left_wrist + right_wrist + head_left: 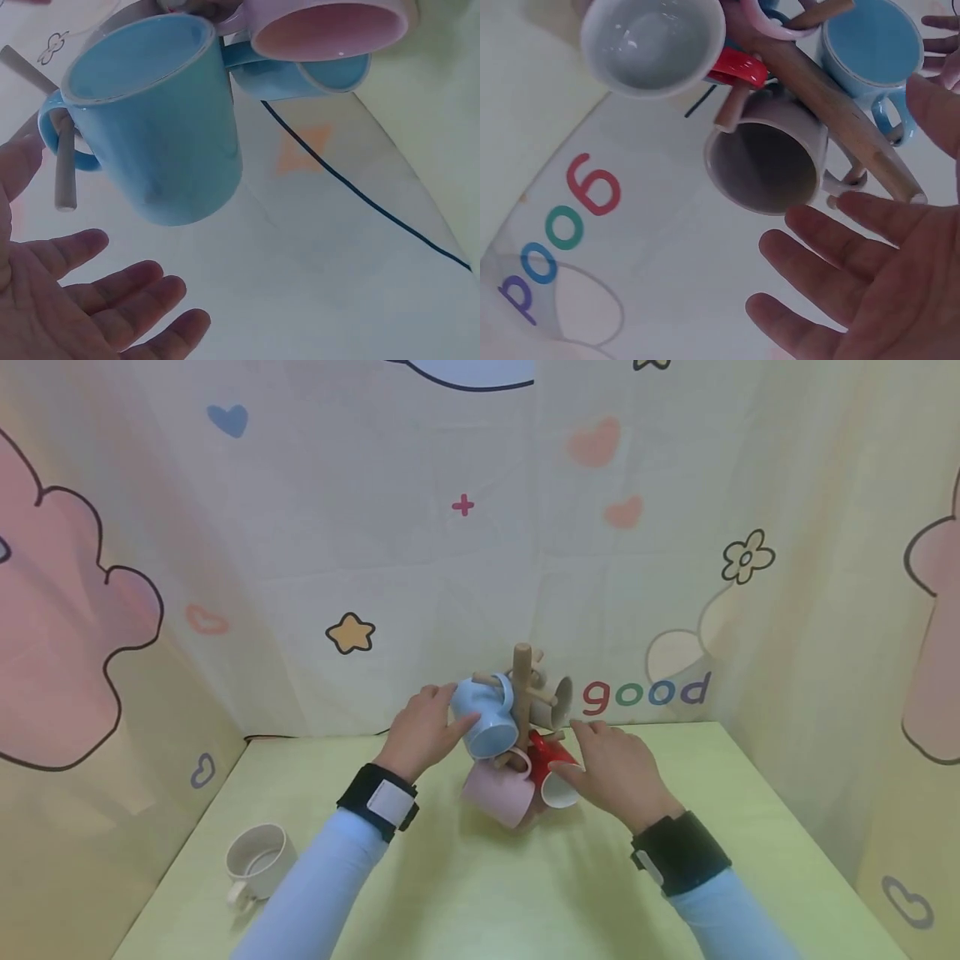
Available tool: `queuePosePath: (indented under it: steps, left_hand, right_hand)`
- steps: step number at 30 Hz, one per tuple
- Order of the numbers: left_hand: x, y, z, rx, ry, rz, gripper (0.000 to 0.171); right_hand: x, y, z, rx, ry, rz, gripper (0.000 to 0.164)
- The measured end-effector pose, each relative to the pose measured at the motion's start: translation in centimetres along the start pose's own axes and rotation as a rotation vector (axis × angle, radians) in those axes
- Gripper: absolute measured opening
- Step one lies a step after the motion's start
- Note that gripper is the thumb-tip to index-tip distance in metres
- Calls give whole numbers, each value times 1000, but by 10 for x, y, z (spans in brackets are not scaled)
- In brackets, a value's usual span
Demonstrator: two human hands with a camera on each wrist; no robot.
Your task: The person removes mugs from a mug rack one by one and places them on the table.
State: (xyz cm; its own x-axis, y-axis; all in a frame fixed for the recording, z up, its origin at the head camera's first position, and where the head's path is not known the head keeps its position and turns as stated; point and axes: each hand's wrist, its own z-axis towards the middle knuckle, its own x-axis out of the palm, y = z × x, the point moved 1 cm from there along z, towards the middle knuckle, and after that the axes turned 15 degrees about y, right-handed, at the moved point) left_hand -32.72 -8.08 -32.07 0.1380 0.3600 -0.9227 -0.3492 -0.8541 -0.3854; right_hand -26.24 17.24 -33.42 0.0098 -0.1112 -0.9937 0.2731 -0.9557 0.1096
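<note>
A wooden mug tree (522, 662) stands at the back of the table with several mugs on its pegs. My left hand (422, 731) is beside the upper light blue mug (487, 727). In the left wrist view its fingers (131, 300) are spread, with a gap between them and that mug. My right hand (621, 772) is at the other side, near a red mug (542, 768) with a white inside and a grey mug (769, 165). Its fingers are extended and hold nothing. A pink mug (497, 795) hangs low in front. Behind it, the left wrist view shows another blue mug (270, 81).
A white mug (262, 860) stands upright on the pale green table (480, 893) at the front left, close to my left forearm. A printed cloth (420, 568) hangs right behind the mug tree and along both sides.
</note>
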Motion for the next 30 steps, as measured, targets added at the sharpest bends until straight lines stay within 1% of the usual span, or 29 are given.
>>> queuePosePath:
  steps: [2, 5, 10, 12, 16, 18, 21, 24, 30]
  left_hand:
    - [-4, -4, 7, 10, -13, 27, 64]
    - [-9, -9, 15, 26, -28, 78, 60]
    - [-13, -15, 23, 47, -46, 154, 51]
    - [-14, -17, 25, 53, -57, 166, 49]
    - [-15, -20, 30, 65, -69, 190, 43]
    - [-15, -21, 33, 73, -75, 208, 40]
    - [-15, -21, 35, 74, -87, 248, 33]
    - [-14, -21, 36, 65, -107, 285, 28]
    - [-13, -24, 36, 64, -139, 343, 27]
  right_hand:
    - [-7, 3, 6, 3, -11, 0, 73]
    - [-17, 7, 14, -10, -17, -9, 71]
    - [-25, 13, 26, -17, -10, -16, 66]
    - [-27, 15, 30, -12, -10, -6, 58]
    - [-30, 18, 37, -15, -31, -11, 37]
    - [-30, 20, 40, -14, -38, -30, 29]
    - [-28, 23, 44, 1, -54, -58, 29]
    - [-27, 25, 46, 19, -68, -47, 28]
    - [-25, 28, 47, 43, -98, -19, 24]
